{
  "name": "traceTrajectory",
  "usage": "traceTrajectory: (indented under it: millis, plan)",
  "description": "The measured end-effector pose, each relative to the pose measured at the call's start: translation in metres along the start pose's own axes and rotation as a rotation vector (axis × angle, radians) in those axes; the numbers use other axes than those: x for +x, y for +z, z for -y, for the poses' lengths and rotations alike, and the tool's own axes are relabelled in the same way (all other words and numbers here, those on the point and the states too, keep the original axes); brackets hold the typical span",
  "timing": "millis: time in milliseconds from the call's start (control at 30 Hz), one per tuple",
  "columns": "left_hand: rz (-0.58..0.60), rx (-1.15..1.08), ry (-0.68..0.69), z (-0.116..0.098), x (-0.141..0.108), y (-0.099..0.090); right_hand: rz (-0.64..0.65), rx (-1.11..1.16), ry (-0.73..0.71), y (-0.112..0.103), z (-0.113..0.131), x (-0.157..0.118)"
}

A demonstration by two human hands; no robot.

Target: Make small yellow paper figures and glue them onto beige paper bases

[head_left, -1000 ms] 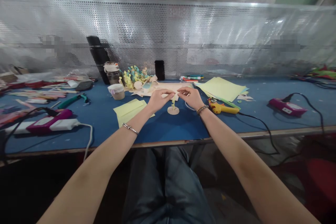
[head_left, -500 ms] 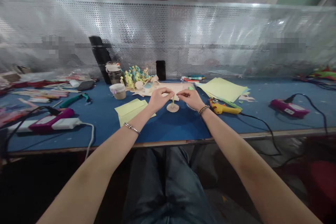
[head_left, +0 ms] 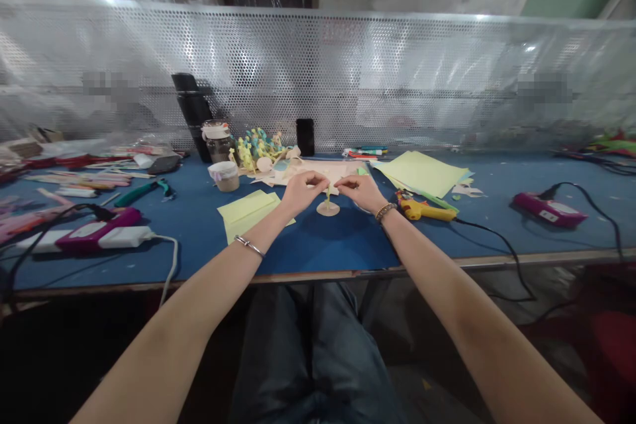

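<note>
A small yellow-green stem (head_left: 328, 197) stands upright on a round pale base (head_left: 328, 210) on the blue tabletop. My left hand (head_left: 304, 191) comes in from the left, its fingertips pinched at the top of the stem. From the other side, my right hand (head_left: 364, 192) is closed in a pinch close to the same spot. Whatever is between its fingertips is too small to make out. A narrow gap separates the two hands. Yellow-green paper sheets (head_left: 248, 212) lie beside my left forearm. Near my right wrist is a yellow glue gun (head_left: 426, 209) with a black cord.
Behind my hands are a jar (head_left: 217, 140), a tub (head_left: 224, 176), a cluster of small yellow and blue pieces (head_left: 261, 146) and an upright phone (head_left: 305, 137). More yellow paper (head_left: 422, 172) lies right. Purple power strips (head_left: 549, 209) with cords sit at both sides. A perforated metal screen (head_left: 397, 79) closes the back.
The view has shifted slightly, so the scene sits a little lower. Both hands keep nearly the same pinched pose over the small stem and base.
</note>
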State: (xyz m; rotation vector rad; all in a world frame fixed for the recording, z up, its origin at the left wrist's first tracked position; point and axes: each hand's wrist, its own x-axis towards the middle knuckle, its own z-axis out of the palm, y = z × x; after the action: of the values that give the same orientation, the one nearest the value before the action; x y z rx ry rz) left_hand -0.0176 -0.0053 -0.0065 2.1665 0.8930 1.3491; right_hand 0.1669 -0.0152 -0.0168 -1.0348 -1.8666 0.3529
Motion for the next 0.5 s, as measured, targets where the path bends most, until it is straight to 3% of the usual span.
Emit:
traceTrajectory:
  millis: [233,367,500]
  plan:
    - [-0.015,0.0,-0.036,-0.002,0.0,-0.002,-0.195,-0.099,0.127,-0.011,-0.027,0.015]
    - [-0.021,-0.005,-0.059,-0.005,-0.001,-0.003,-0.016,-0.319,0.127,-0.019,-0.037,0.04]
    - [-0.11,-0.06,-0.133,-0.005,0.001,-0.006,0.173,-0.62,0.153,-0.015,-0.041,0.068]
